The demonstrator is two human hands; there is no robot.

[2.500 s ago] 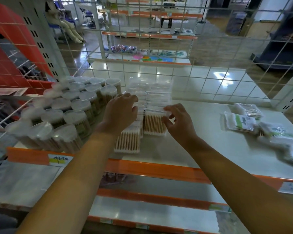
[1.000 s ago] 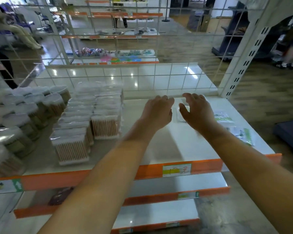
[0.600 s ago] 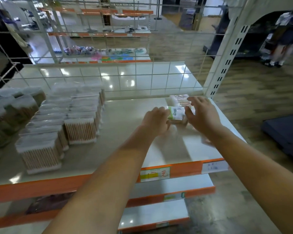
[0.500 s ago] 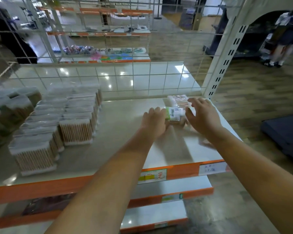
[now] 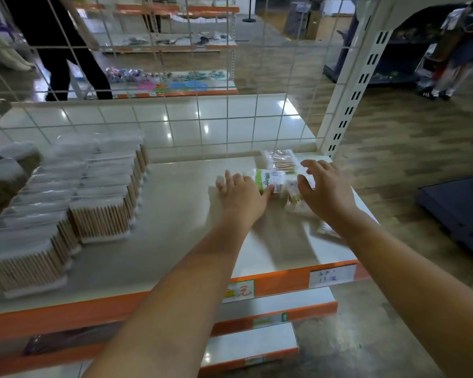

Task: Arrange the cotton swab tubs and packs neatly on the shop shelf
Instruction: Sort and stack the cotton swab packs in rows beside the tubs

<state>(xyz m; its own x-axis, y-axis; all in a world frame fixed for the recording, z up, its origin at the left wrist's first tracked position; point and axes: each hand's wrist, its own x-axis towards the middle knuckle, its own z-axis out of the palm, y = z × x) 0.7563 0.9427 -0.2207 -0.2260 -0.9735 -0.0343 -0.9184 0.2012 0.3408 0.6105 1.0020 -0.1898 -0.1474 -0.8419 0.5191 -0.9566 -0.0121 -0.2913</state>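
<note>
Now the left hand (image 5: 241, 190) presses flat against the green pack (image 5: 268, 181), the right hand (image 5: 322, 189) hovers spread and empty over loose packs (image 5: 298, 199); best squeeze them together gently, edges flush.

Both forearms outstretched, left hand (image 5: 242, 193) flat (fingers spread), right hand (image 5: 325, 192) loosely open

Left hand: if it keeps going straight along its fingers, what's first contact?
Probably nothing soon: the left hand points up the bare shelf toward the wire grid back. The green-labelled pack sits just right of that line, at its thumb; depth unclear.
</note>
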